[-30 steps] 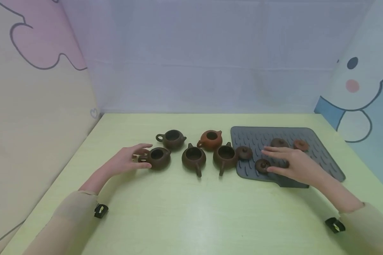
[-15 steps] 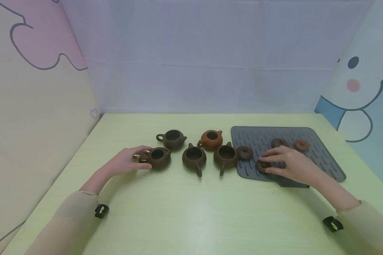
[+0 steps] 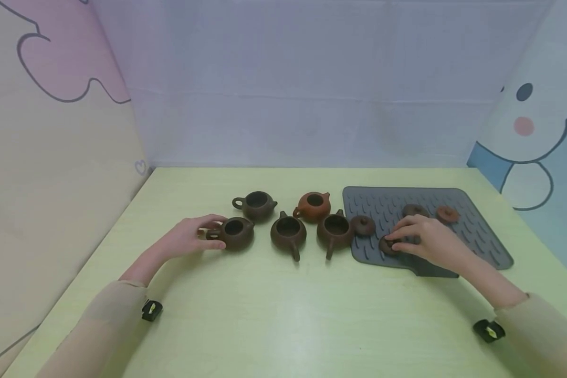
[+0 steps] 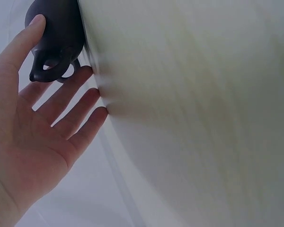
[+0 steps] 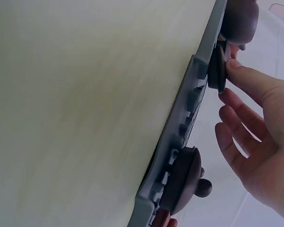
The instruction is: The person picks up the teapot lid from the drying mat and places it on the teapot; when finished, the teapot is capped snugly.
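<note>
A: Right hand (image 3: pixel 427 242) is on the near-left lid (image 3: pixel 389 245) of the grey mat (image 3: pixel 482 247). Thumb and fingertips pinch it by the rim; the wrist view shows the thumb (image 5: pixel 248 78) pressed on the lid's edge (image 5: pixel 217 71).

B: Where's the lid relative to the open pots?

A: To their right, flat on the mat, close to the mat's near edge. Nearest pot is the one beside the mat (image 3: pixel 335 229), handle pointing toward the person. The far-left pot (image 3: pixel 234 232) is well apart, under the left hand (image 3: pixel 184 240).

B: Left hand's grip?

A: Fingers nearly straight, cupping the pot's handle side. Wrist view has the thumb on the pot body (image 4: pixel 54 40) and the fingertips under the loop handle. Touching, not clamped.

B: Anything unclear?

A: Lid's knob is hidden under the right fingers in the head view. Can't tell whether the lid is lifted off the mat. Three other lids sit further back; one (image 3: pixel 415 211) is partly covered by the hand.
</note>
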Available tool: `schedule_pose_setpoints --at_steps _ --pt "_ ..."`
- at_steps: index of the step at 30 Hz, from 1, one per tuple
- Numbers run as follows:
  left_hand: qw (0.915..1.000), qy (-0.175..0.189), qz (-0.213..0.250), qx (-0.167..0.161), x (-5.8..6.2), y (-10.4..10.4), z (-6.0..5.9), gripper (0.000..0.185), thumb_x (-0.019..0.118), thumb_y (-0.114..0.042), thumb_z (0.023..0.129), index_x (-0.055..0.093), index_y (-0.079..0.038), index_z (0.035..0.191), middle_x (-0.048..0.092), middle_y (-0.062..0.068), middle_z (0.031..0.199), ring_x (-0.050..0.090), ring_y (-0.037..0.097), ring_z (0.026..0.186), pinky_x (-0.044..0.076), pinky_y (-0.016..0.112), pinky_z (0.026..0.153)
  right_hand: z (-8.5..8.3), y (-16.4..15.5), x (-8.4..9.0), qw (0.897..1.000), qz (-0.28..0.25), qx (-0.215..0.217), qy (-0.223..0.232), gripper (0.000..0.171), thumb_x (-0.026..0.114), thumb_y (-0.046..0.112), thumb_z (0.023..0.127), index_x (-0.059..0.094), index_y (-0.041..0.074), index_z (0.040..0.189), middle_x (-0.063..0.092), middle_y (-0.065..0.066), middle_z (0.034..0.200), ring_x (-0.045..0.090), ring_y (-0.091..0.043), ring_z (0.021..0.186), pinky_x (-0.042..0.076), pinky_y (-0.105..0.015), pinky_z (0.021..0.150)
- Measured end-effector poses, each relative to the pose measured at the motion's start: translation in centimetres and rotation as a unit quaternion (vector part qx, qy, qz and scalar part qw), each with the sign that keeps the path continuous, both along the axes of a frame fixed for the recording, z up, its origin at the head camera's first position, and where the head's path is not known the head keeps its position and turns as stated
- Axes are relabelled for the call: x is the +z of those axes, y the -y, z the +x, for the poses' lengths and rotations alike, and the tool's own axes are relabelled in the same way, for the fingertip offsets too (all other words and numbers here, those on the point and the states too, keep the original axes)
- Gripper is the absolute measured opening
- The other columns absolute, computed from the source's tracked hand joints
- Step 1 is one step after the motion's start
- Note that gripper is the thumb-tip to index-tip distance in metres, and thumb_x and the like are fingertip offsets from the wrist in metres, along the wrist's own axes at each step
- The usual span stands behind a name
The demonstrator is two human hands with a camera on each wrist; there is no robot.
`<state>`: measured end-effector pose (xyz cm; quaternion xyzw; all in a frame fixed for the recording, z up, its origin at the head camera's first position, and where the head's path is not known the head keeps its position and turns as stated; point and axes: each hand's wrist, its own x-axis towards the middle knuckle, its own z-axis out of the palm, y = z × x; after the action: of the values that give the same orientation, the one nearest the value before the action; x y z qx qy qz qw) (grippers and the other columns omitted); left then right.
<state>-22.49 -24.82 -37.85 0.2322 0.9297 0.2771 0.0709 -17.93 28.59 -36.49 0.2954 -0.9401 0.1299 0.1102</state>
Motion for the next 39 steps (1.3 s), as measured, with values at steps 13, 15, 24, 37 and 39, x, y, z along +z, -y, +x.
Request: schedule_pose_setpoints --at_steps 13,15,24,37,39 --pt "0.9999 0.004 -0.009 0.004 0.4 -0.2 0.2 0.064 0.071 -0.056 0.073 0.050 -0.032 0.129 0.065 0.003 0.120 0.062 0.029 0.111 0.047 0.048 0.094 0.0 0.5 -0.2 0.993 -0.049 -0.010 -0.108 0.028 0.081 0.012 0.067 0.075 0.018 0.093 0.064 -0.002 0.093 0.056 -0.017 0.082 0.047 -0.033 0.061" --pt "0.9999 0.006 -0.011 0.004 0.5 -0.2 0.2 0.064 0.071 -0.056 0.073 0.050 -0.032 0.129 0.066 0.003 0.120 0.062 0.028 0.112 0.047 0.048 0.094 -0.1 0.8 -0.2 0.990 -0.061 -0.010 -0.123 0.029 0.082 0.010 0.065 0.076 0.017 0.093 0.064 -0.003 0.092 0.055 -0.019 0.084 0.047 -0.036 0.063" --pt "0.9999 0.015 -0.003 0.007 0.5 -0.2 0.4 0.064 0.072 -0.053 0.073 0.050 -0.031 0.129 0.066 0.002 0.118 0.061 0.027 0.113 0.047 0.046 0.094 -0.3 2.4 0.3 0.982 -0.109 -0.011 -0.154 0.031 0.083 0.007 0.063 0.075 0.012 0.092 0.065 -0.006 0.096 0.053 -0.022 0.091 0.042 -0.034 0.073" --pt "0.9999 0.016 -0.001 0.002 0.6 -0.2 0.4 0.063 0.071 -0.054 0.074 0.050 -0.032 0.129 0.066 0.003 0.118 0.062 0.025 0.112 0.047 0.045 0.095 -0.7 4.8 0.5 0.968 -0.192 0.022 -0.162 0.029 0.082 0.005 0.065 0.075 0.010 0.092 0.065 -0.007 0.096 0.052 -0.022 0.094 0.040 -0.032 0.078" --pt "0.9999 0.015 -0.001 0.002 0.6 -0.2 0.4 0.063 0.071 -0.054 0.074 0.050 -0.032 0.129 0.066 0.003 0.118 0.061 0.026 0.113 0.047 0.046 0.095 -0.7 5.3 0.6 0.967 -0.199 0.021 -0.158 0.028 0.081 0.007 0.066 0.075 0.011 0.093 0.065 -0.006 0.097 0.052 -0.021 0.095 0.039 -0.031 0.079"
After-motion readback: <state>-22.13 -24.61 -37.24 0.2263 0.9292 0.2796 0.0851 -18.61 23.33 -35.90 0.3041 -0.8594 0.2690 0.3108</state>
